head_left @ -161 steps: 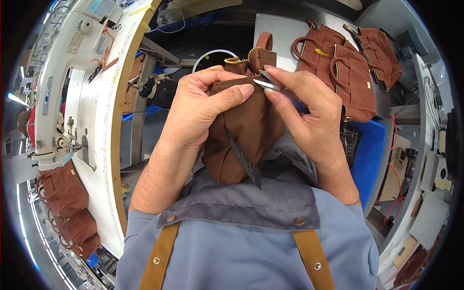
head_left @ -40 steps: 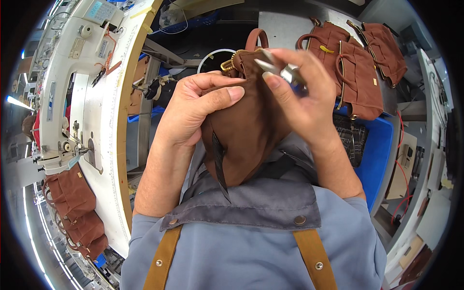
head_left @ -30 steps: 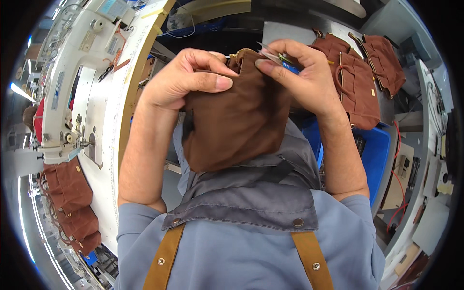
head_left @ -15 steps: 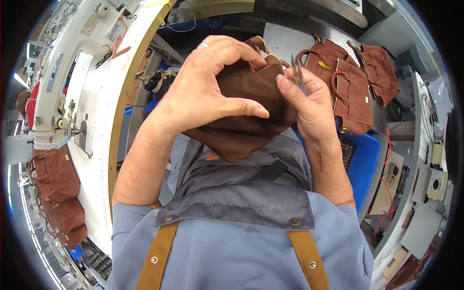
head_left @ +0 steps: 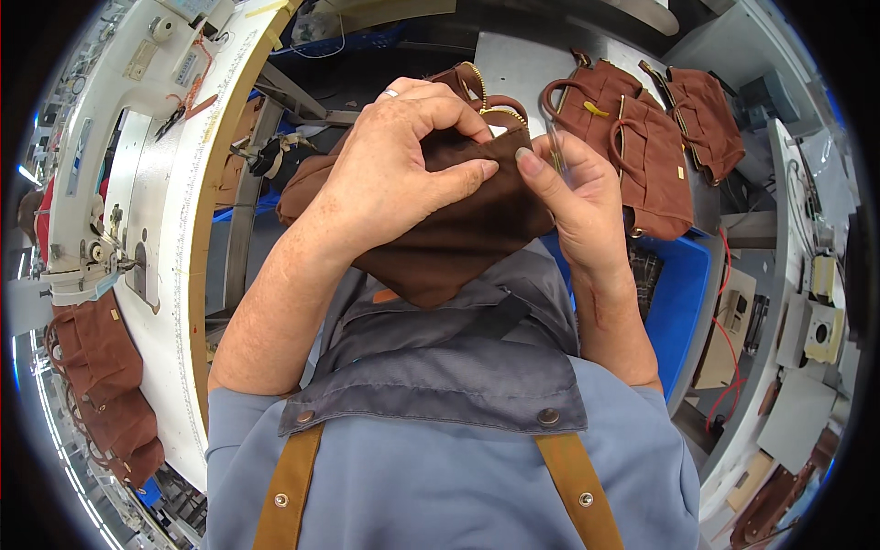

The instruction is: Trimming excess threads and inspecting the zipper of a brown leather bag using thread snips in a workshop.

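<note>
A dark brown fabric bag [head_left: 449, 247], with a gold-toothed zipper [head_left: 505, 112] curving along its top edge, is held up in front of my apron. My left hand [head_left: 394, 165] pinches the upper edge of the fabric, its thumb on the near face and its fingers behind. On the other side of the bag, my right hand [head_left: 582, 197] is closed around small metal scissors [head_left: 557, 154], blurred, with the blades pointing up. The right thumb lies close to the fabric edge. Whether those fingers also grip the cloth is hidden.
More reddish-brown bags [head_left: 655, 165] lie on the metal table at the right, above a blue bin [head_left: 683, 298]. To the left stands a white sewing machine [head_left: 92, 183] on a white tabletop [head_left: 179, 367]. Other brown bags [head_left: 96, 357] sit beyond it.
My left thumb has come down toward its fingers, closing on the fabric edge. The scissors have tilted and blurred in my right hand. The view has shifted slightly.
</note>
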`<move>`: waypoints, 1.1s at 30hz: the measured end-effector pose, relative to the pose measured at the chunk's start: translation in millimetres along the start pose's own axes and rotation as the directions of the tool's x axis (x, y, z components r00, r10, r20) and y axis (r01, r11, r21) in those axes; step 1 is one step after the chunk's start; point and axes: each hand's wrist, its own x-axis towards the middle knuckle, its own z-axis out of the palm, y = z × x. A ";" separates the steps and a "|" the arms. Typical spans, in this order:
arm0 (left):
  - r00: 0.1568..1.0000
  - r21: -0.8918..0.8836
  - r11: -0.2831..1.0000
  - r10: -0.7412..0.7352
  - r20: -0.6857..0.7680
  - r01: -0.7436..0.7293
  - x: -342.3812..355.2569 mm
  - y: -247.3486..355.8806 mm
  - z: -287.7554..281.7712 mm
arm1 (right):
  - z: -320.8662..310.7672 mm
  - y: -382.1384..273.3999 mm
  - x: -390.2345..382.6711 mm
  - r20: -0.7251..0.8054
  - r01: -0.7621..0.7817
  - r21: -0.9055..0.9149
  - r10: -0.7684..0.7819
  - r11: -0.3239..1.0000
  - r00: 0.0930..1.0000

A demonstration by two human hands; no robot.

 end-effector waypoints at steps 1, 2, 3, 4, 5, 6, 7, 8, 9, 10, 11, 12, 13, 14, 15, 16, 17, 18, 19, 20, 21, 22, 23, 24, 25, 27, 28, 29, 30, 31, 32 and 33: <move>1.000 0.006 1.000 -0.017 0.005 0.017 0.5 1.2 1.2 | -1.4 0.7 0.8 0.001 0.000 0.000 0.000 1.000 1.000; 0.999 0.011 0.999 -0.034 0.009 0.034 0.9 2.3 2.2 | -2.8 1.9 1.6 -0.005 0.010 -0.043 -0.010 0.999 1.000; 0.999 0.009 0.999 -0.035 0.011 0.034 1.5 2.5 3.5 | -4.0 3.2 1.7 -0.014 0.019 -0.086 -0.020 0.996 1.000; 0.999 0.022 0.998 -0.052 0.013 0.052 2.1 2.7 4.7 | -4.8 3.5 1.0 -0.016 0.016 -0.087 -0.018 0.996 1.000; 0.997 0.035 0.997 -0.069 0.015 0.069 2.4 2.6 5.8 | -5.4 3.5 0.0 -0.042 0.055 -0.208 -0.065 0.977 0.997; 0.997 0.037 0.997 -0.071 0.015 0.071 2.3 1.9 5.7 | -5.1 3.3 -0.4 -0.058 0.090 -0.325 -0.114 0.942 0.992; 0.997 0.023 0.997 -0.073 0.008 0.073 2.6 0.7 5.8 | -2.7 1.0 0.0 -0.057 0.089 -0.323 -0.114 0.942 0.992; 0.997 0.008 0.997 -0.074 0.002 0.074 2.5 0.0 5.8 | 1.4 -3.6 1.0 -0.029 0.319 -0.526 -0.391 0.789 0.920; 0.997 0.008 0.997 -0.076 0.001 0.076 2.4 0.0 5.8 | 3.7 -7.3 2.0 0.061 0.486 -0.689 -0.625 0.538 0.778; 0.996 0.002 0.996 -0.085 0.006 0.085 2.3 0.5 5.6 | 2.3 -9.1 3.8 0.128 0.535 -0.723 -0.677 0.438 0.725; 0.995 -0.003 0.996 -0.094 0.010 0.094 2.3 1.0 5.5 | 1.4 -11.7 3.2 0.128 0.535 -0.722 -0.676 0.438 0.726; 0.995 -0.005 0.996 -0.094 0.012 0.094 2.2 2.0 5.8 | 0.1 -14.9 1.2 0.184 0.533 -0.764 -0.670 0.363 0.719; 0.995 -0.006 0.995 -0.097 0.009 0.097 2.1 3.1 6.2 | -0.6 -16.4 -0.1 0.240 0.531 -0.799 -0.659 0.283 0.713; 0.995 -0.007 0.995 -0.100 0.006 0.100 2.1 3.6 6.6 | -0.4 -14.6 2.1 0.253 0.543 -0.801 -0.678 0.253 0.690; 0.995 -0.008 0.995 -0.101 0.006 0.101 2.0 3.4 7.1 | 0.0 -15.4 1.6 0.253 0.543 -0.801 -0.678 0.253 0.690; 0.994 -0.016 0.994 -0.110 0.004 0.110 1.8 3.1 7.6 | 0.6 -17.4 0.8 0.284 0.534 -0.820 -0.663 0.205 0.692; 0.993 -0.024 0.992 -0.120 0.003 0.120 1.6 2.8 7.9 | 1.0 -18.2 0.5 0.315 0.525 -0.836 -0.648 0.156 0.694; 0.993 -0.025 0.993 -0.119 0.004 0.119 1.9 3.0 8.1 | 0.2 -17.6 0.4 0.314 0.524 -0.838 -0.647 0.156 0.694; 0.993 -0.019 0.993 -0.118 0.003 0.118 2.3 3.3 8.1 | -1.0 -16.4 0.7 0.315 0.528 -0.835 -0.655 0.152 0.687; 0.993 -0.013 0.993 -0.117 0.002 0.117 2.5 3.5 8.2 | -1.6 -15.8 0.8 0.316 0.533 -0.833 -0.663 0.148 0.679; 0.993 -0.012 0.993 -0.118 0.003 0.118 2.4 3.3 8.3 | -1.2 -15.8 0.5 0.316 0.533 -0.833 -0.663 0.149 0.679; 0.992 -0.015 0.992 -0.128 0.006 0.128 2.3 3.1 8.3 | -0.5 -16.2 -0.4 0.310 0.526 -0.836 -0.659 0.155 0.685; 0.990 -0.018 0.990 -0.138 0.010 0.138 2.2 2.8 8.3 | 0.0 -16.3 -0.8 0.304 0.520 -0.839 -0.655 0.161 0.692; 0.990 -0.017 0.990 -0.138 0.010 0.138 2.1 2.8 8.7 | 0.1 -16.2 -0.7 0.303 0.520 -0.839 -0.655 0.161 0.692; 0.991 -0.022 0.991 -0.131 0.000 0.131 1.9 2.5 9.4 | 0.2 -16.2 -0.6 0.300 0.519 -0.838 -0.655 0.166 0.693; 0.992 -0.027 0.992 -0.125 -0.011 0.124 1.9 2.0 9.7 | 0.7 -16.5 -0.5 0.297 0.519 -0.838 -0.655 0.171 0.695; 0.992 -0.030 0.991 -0.128 -0.009 0.128 2.0 1.8 9.6 | 1.3 -17.3 -0.8 0.298 0.515 -0.841 -0.653 0.165 0.696; 0.991 -0.032 0.991 -0.132 -0.007 0.132 2.0 1.5 9.5 | 1.9 -17.6 -0.9 0.300 0.512 -0.845 -0.651 0.158 0.697; 0.991 -0.033 0.991 -0.131 -0.007 0.131 2.3 1.3 9.7 | 2.0 -17.6 -0.9 0.300 0.512 -0.845 -0.652 0.157 0.697; 0.992 -0.026 0.992 -0.123 -0.012 0.123 2.4 1.2 10.0 | 2.1 -17.6 -0.7 0.305 0.514 -0.845 -0.655 0.150 0.692; 0.993 -0.020 0.993 -0.116 -0.018 0.115 2.5 1.1 10.1 | 2.4 -17.6 -0.6 0.309 0.516 -0.844 -0.658 0.143 0.687; 0.993 -0.019 0.993 -0.115 -0.019 0.115 2.6 1.4 9.9 | 3.1 -17.9 -0.9 0.309 0.517 -0.844 -0.659 0.142 0.686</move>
